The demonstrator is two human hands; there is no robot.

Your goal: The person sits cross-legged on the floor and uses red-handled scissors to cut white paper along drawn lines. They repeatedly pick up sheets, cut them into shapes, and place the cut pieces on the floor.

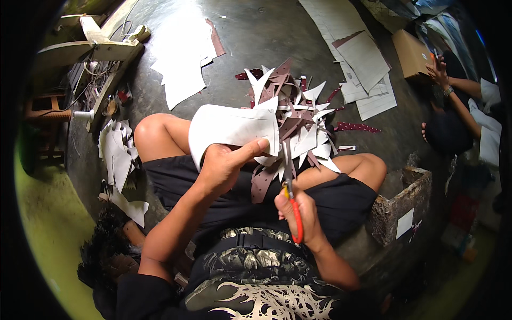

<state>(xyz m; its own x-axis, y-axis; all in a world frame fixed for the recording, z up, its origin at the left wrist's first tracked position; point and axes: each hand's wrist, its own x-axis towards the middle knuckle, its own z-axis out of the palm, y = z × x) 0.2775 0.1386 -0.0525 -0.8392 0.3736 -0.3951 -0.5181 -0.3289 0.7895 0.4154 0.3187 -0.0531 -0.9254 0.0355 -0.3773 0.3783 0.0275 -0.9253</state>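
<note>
Scissors (289,189) with red handles sit gripped in my right hand (308,213), blades near the right edge of a white sheet (229,122). My left hand (220,166) pinches that sheet under its thumb, above my black shorts (341,188), just beside a heap of white and mauve offcuts (293,121).

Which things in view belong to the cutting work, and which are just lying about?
In the work:
- white piece, held by the left hand
- red-handled scissors, in the right hand
- offcut pile

Apparently just lying about:
- cardboard box
- worn open box
- white spool
</note>
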